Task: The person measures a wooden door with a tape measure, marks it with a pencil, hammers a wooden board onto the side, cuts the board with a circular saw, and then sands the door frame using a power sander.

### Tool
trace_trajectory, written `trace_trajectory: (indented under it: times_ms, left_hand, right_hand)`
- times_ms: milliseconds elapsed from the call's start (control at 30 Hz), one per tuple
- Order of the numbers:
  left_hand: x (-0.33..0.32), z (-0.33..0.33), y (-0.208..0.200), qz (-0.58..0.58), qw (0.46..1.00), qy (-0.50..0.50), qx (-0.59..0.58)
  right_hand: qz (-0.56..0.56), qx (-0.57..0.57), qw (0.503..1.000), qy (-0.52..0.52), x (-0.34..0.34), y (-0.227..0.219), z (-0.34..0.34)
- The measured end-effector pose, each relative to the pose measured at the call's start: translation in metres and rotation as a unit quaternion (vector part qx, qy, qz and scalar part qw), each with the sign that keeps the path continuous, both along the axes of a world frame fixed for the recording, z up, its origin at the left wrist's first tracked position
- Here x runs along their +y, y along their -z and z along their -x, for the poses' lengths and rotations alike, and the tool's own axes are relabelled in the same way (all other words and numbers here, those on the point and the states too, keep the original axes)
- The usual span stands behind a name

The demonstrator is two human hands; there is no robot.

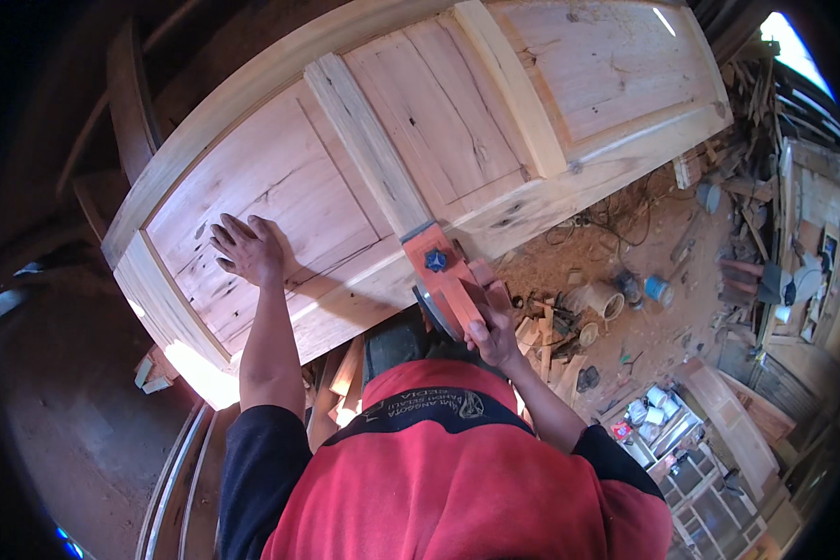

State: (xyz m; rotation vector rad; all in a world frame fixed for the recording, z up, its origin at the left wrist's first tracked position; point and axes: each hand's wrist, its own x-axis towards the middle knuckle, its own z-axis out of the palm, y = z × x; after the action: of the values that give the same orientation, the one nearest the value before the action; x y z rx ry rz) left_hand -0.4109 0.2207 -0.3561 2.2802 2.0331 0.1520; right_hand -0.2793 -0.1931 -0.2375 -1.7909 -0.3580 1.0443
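A large pale wooden panel (280, 201), framed and divided by raised uprights, lies before me. My left hand (250, 250) rests flat on its left section with the fingers spread. Behind the lower rail, my right hand (497, 338) grips the rear handle of an orange electric planer (453, 289) with a blue star-shaped knob. The tool's front end sits at the rail, just below the foot of one upright (369, 145). Its underside is hidden, so I cannot tell how far it touches the wood.
On the dirt floor to the right lie wood offcuts (546, 331), a bucket (603, 301), a blue-and-white can (658, 290) and a cable (616, 229). Containers (658, 406) stand on a surface at lower right. Timber (751, 103) is stacked farther back. Dark beams (131, 103) stand at the left.
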Motion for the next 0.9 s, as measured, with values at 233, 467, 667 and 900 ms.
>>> trace_trajectory:
  times_ms: [233, 467, 667, 900]
  left_hand:
    - [0.001, 0.002, 0.000, -0.007, 1.000, 0.003, 0.005]
    - [0.003, 0.003, 0.000, -0.004, 1.000, 0.002, 0.002]
    - [0.006, 0.002, -0.007, 0.007, 1.000, 0.003, -0.006]
    - [0.007, 0.000, -0.011, 0.025, 1.000, 0.004, -0.001]
  right_hand:
    - [-0.076, 0.031, 0.996, 0.021, 0.095, 0.008, -0.039]
    - [-0.106, -0.016, 0.994, 0.014, 0.228, 0.014, -0.098]
    - [-0.122, -0.016, 0.992, 0.005, 0.331, 0.019, -0.147]
    - [-0.156, -0.052, 0.986, -0.001, 0.432, 0.011, -0.194]
